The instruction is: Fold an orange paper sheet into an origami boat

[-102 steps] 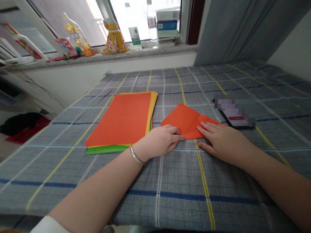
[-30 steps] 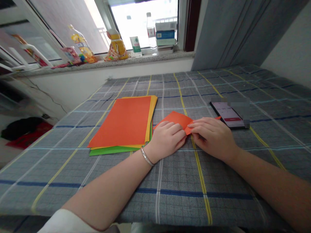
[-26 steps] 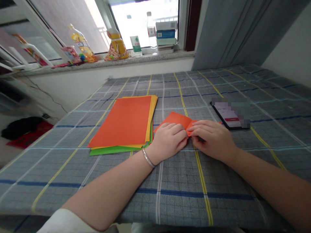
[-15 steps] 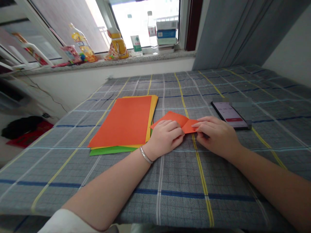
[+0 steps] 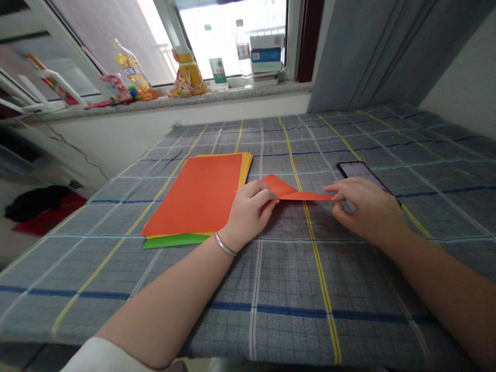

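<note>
Left hand point(image 5: 251, 209) and right hand point(image 5: 368, 207) pinch opposite ends as, from my head view, I judge a folding step in hand, the next move calling for aligned edges, with the orange-red origami paper point(image 5: 276, 185) creased, narrowing rightward between them, mostly right of the stacked sheets point(image 5: 201, 199).

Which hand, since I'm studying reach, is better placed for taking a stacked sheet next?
Probably the left hand, though it holds the folded orange paper: it's beside the stack; the right hand is nearer the phone.
</note>
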Motion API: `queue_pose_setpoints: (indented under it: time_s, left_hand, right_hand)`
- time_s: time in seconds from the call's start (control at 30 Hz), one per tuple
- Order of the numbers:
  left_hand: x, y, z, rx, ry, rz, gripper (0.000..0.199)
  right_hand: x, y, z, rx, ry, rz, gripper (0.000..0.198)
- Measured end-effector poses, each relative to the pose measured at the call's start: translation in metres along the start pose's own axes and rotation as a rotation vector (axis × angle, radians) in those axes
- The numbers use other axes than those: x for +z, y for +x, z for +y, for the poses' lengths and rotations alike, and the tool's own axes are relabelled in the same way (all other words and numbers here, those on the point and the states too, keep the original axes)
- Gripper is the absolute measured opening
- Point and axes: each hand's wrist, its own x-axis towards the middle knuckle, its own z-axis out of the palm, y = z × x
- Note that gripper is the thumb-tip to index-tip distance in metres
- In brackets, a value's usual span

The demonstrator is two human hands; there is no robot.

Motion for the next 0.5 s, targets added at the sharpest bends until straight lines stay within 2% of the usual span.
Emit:
queue_pose_setpoints:
  time_s: [0.1,0.17,0.23,0.3,0.33,0.43,0.5]
  left_hand:
    - [0.001,-0.001,-0.001,-0.044,-0.028,0.044,0.007]
    - [0.001,-0.001,-0.001,-0.069,-0.045,0.064,0.007]
    - [0.001,-0.001,0.0,-0.064,-0.056,0.058,0.006]
    - [0.001,0.0,0.001,-0.026,-0.069,0.042,0.005]
    - [0.001,0.0,0.002,0.0,-0.079,0.031,0.004]
    - [0.002,0.0,0.006,0.065,-0.099,0.017,0.004]
    - [0.003,0.001,0.009,0.084,-0.063,0.029,0.005]
  right_hand:
    - [-0.001,-0.001,0.002,0.053,0.021,0.008,0.011]
    - [-0.002,0.0,0.0,0.096,0.039,0.066,0.012]
    - [-0.004,0.001,-0.005,0.102,0.042,0.144,0.022]
    - [-0.005,0.002,-0.011,0.062,0.019,0.177,0.035]
    - [-0.005,0.003,-0.013,0.026,0.013,0.167,0.033]
    - [-0.008,0.003,-0.018,-0.091,0.045,0.109,0.014]
    - [-0.01,0.001,-0.021,-0.138,0.074,0.094,0.012]
